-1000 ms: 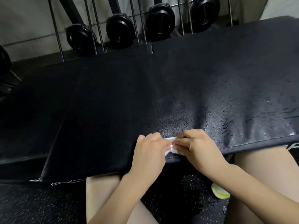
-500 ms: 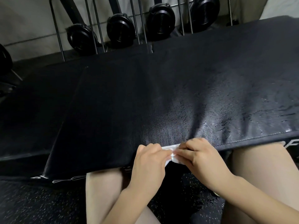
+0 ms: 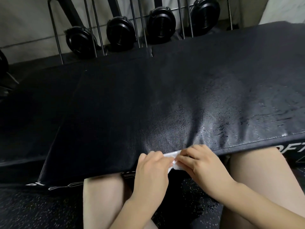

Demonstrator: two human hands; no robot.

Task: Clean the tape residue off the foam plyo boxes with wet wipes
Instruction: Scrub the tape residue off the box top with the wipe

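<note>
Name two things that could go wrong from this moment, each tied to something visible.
Both hands, left hand and right hand, pinch one small wet wipe between them; pulling apart might tear it. The plyo box top glistens wet towards the right, so a hand leaning there could slip.

The big black foam box lies flat, with its near edge over the person's legs. Its top looks shiny and wet on the right side. A small white wet wipe, all crumpled up, sits right at the middle of the box's near edge.
</note>
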